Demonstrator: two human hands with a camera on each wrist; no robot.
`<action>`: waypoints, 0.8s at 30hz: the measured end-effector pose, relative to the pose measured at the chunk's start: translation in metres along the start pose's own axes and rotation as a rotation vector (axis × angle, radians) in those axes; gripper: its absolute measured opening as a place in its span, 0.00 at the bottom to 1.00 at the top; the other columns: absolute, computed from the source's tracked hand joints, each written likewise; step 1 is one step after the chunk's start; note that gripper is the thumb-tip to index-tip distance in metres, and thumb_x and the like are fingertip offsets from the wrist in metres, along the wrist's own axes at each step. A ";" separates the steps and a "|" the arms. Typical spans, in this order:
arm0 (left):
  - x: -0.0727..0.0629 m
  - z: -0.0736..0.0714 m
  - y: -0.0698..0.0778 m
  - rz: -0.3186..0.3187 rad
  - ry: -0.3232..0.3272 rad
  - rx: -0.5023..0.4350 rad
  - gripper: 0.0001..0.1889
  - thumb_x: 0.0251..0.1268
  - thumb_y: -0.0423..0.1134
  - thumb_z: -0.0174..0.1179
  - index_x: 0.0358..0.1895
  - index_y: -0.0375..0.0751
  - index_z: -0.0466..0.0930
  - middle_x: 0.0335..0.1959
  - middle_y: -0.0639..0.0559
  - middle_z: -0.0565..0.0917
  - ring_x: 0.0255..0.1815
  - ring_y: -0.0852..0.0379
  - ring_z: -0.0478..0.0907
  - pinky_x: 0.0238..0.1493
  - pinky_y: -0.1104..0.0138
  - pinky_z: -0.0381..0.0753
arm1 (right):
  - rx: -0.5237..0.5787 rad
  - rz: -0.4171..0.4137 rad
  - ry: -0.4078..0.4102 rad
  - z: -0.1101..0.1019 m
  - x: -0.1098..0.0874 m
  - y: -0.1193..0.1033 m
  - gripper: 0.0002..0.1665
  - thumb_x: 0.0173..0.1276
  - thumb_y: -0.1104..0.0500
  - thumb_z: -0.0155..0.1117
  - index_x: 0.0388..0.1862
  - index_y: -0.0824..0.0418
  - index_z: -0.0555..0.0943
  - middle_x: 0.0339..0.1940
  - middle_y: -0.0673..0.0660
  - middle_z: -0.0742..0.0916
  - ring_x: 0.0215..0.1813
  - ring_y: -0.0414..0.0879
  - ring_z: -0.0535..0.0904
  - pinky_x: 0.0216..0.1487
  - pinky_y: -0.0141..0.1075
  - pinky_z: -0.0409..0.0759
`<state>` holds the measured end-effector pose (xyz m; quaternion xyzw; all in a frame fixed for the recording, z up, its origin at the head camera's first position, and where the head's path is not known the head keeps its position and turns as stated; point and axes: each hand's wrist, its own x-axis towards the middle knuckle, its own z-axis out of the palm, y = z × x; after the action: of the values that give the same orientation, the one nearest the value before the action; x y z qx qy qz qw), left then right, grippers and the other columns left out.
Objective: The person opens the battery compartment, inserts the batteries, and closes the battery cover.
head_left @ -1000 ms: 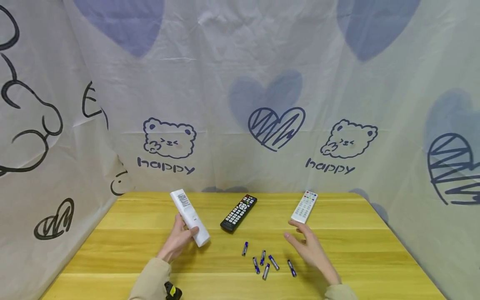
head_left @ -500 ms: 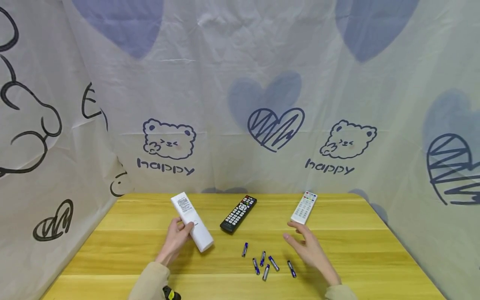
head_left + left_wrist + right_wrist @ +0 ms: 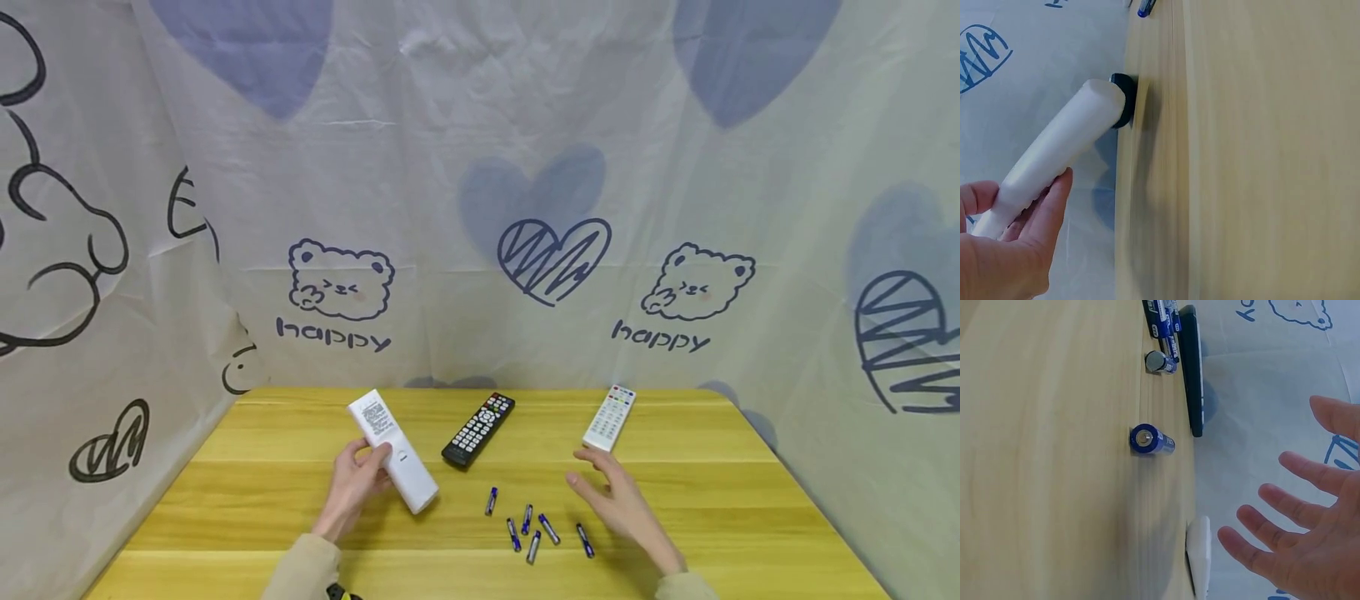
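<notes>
My left hand [image 3: 354, 483] holds a white remote control [image 3: 401, 458] above the table's left part, thumb on top. Its back, with a printed label, faces up. In the left wrist view the fingers curl round the same white remote [image 3: 1063, 137]. The right hand [image 3: 626, 504] hovers with fingers spread and holds nothing, close to the near end of a second white remote [image 3: 610, 418] lying buttons up. Several blue and silver batteries [image 3: 549, 529] lie loose between the hands. The right wrist view shows one battery [image 3: 1152, 439] end-on and the open palm [image 3: 1316, 531].
A black remote [image 3: 478, 430] lies buttons up at the back middle of the wooden table [image 3: 720, 483]. Behind the table hangs a pale cloth [image 3: 442, 317] with hearts and bear drawings, which also runs along both sides.
The left hand has turned the white remote so its back shows more fully, and its near end has shifted slightly right and nearer. The right hand has barely moved.
</notes>
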<state>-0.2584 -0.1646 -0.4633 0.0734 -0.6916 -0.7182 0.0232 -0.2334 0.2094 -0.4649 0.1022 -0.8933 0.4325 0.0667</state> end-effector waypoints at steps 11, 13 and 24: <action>-0.009 0.009 -0.001 0.005 0.020 -0.028 0.23 0.76 0.35 0.52 0.67 0.24 0.66 0.46 0.33 0.88 0.34 0.60 0.86 0.38 0.70 0.89 | -0.071 -0.050 -0.037 0.009 -0.002 -0.014 0.29 0.72 0.48 0.63 0.66 0.64 0.76 0.71 0.69 0.75 0.72 0.69 0.70 0.70 0.66 0.72; -0.011 0.011 -0.001 0.009 0.022 -0.046 0.23 0.76 0.35 0.53 0.66 0.22 0.67 0.45 0.33 0.88 0.32 0.60 0.87 0.36 0.70 0.89 | -0.086 -0.052 -0.046 0.012 -0.002 -0.019 0.30 0.72 0.47 0.63 0.66 0.63 0.76 0.71 0.68 0.76 0.72 0.68 0.70 0.72 0.66 0.69; -0.017 0.026 0.003 0.028 -0.032 -0.107 0.25 0.75 0.33 0.55 0.70 0.26 0.64 0.50 0.28 0.86 0.35 0.55 0.89 0.39 0.67 0.91 | -0.119 -0.096 -0.100 0.025 -0.001 -0.039 0.26 0.71 0.47 0.65 0.62 0.58 0.79 0.59 0.60 0.84 0.59 0.58 0.80 0.60 0.57 0.81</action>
<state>-0.2458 -0.1365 -0.4587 0.0511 -0.6535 -0.7548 0.0261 -0.2239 0.1664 -0.4508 0.1624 -0.9137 0.3694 0.0485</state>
